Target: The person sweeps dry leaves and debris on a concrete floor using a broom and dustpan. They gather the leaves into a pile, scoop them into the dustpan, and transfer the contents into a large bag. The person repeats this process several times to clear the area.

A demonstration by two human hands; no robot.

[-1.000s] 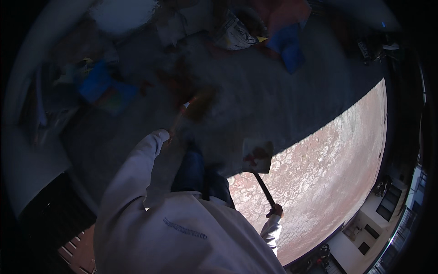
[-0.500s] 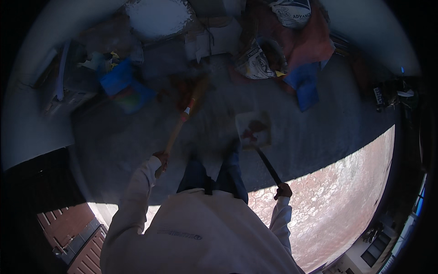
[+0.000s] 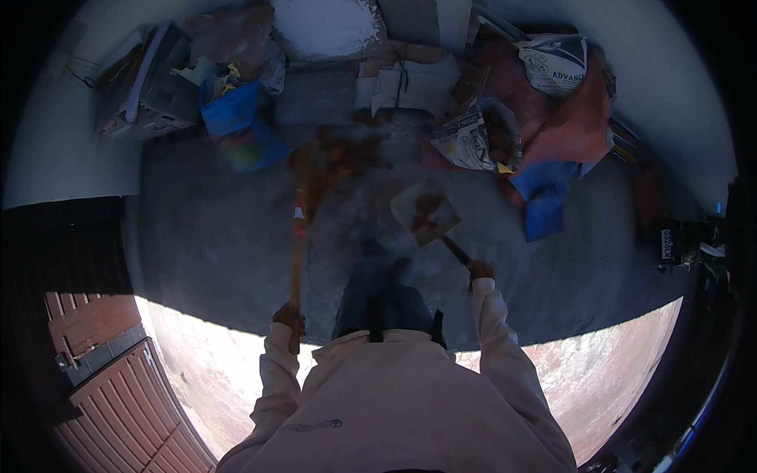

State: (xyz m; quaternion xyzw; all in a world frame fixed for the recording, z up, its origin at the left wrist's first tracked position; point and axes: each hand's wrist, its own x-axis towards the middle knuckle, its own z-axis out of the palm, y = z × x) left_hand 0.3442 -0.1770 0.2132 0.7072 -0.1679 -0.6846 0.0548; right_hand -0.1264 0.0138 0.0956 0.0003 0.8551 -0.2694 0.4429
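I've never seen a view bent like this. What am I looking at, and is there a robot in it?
No robot: these are a person's bare hands. A wide fisheye camera on their head looks down, so straight edges curve. The left hand grips the wooden-coloured handle of what looks like a broom; its far end is blurred. The right hand holds a pale dustpan with reddish debris in it. On the shaded grey floor lie more reddish-brown scraps, with a blue bag and an open sack beyond.
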